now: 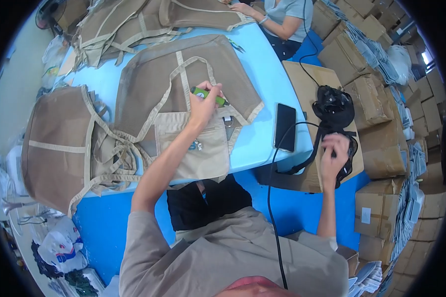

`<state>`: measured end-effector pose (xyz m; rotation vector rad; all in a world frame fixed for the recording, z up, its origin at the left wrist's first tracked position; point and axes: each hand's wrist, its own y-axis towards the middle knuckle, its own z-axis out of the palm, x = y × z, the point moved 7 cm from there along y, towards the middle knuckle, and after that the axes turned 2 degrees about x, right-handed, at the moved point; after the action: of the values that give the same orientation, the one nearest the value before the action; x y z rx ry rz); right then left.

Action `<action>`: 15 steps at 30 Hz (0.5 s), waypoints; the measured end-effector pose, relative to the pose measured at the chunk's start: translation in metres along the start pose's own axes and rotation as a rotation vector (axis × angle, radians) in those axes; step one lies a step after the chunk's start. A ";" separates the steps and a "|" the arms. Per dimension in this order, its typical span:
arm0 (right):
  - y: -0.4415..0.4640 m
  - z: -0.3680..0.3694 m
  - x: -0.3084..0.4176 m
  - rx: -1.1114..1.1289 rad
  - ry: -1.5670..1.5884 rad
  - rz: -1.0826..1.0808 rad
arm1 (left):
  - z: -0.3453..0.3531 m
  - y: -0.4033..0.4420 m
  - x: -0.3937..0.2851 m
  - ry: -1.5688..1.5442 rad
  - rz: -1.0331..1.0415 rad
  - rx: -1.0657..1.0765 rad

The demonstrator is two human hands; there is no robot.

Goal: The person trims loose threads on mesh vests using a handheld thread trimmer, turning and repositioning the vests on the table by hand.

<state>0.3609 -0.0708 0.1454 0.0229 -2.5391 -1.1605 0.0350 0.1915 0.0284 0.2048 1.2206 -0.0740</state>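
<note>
My left hand [206, 105] is closed around a green tool [201, 92], over the beige strap and the upper edge of a beige pocket [195, 156] on a brown mesh piece [148, 74]. A metal ring [228, 123] hangs at the pocket's right corner, and small metal bits [196, 145] lie on the pocket. Off to the right, my right hand [335, 148] is over the cardboard box beside the black straps, its fingers curled; what they hold, if anything, is hidden. Between the hands lies a black phone [285, 127].
More mesh pieces [54, 143] with straps lie left and at the back of the light-blue table [262, 59]. Small snips [236, 45] lie near the back. A black bag [333, 106] and cable rest on the box [307, 74]. Another person's arm [277, 24] is at the back.
</note>
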 end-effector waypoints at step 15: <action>0.030 -0.011 0.164 -0.088 0.430 -0.193 | -0.002 0.000 -0.001 -0.018 0.003 0.001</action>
<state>0.2143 -0.0848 0.2245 0.4545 -2.1387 -1.1864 0.0330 0.1915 0.0286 0.2066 1.2024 -0.0742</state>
